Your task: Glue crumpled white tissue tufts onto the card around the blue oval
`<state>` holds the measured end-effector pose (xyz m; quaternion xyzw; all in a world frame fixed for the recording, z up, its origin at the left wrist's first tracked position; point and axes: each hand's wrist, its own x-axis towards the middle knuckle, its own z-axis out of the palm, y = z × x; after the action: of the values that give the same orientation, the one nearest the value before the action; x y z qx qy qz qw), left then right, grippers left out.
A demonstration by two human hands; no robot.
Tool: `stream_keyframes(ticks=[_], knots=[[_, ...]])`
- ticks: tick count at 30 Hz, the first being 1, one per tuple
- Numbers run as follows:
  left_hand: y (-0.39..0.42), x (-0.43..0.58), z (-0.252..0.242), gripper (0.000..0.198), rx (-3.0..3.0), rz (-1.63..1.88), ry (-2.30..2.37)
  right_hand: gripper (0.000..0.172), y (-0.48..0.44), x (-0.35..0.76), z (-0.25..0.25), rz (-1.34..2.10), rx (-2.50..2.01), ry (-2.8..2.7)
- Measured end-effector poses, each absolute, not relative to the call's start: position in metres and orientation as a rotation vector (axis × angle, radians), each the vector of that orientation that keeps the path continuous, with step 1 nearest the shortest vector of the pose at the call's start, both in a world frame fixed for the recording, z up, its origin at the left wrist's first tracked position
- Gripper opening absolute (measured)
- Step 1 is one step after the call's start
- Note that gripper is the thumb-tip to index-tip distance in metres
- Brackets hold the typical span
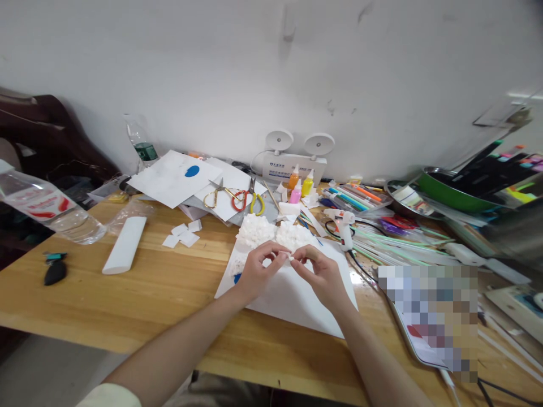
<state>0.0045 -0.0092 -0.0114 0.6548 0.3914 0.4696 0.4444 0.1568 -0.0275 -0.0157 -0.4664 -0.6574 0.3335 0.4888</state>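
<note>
White scrap [291, 257] is pinched by left hand [257, 272] and right hand [321, 275], fingertips closed on it as so small a piece needs; it hangs over the paper sheet [297, 302], near the fluffy pile [271, 232].

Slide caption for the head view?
Left hand and right hand pinch a small white scrap above a white sheet on a cluttered wooden table.

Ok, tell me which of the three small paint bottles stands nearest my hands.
The pink bottle: it stands in front of the orange bottle and the yellow bottle, closer to the left hand and right hand.
</note>
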Motion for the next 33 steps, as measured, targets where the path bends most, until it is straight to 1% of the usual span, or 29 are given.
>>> stream_keyframes(ticks=[15,33], knots=[[-0.0071,0.0035,-0.0130,0.009,1.561,1.201,1.017,0.008,-0.0267,0.1590,-0.0168,0.844,-1.125,-1.561],[-0.0075,0.0057,-0.0140,0.012,1.631,1.180,0.963,0.007,-0.0270,0.1569,-0.0167,0.850,-1.129,-1.602]])
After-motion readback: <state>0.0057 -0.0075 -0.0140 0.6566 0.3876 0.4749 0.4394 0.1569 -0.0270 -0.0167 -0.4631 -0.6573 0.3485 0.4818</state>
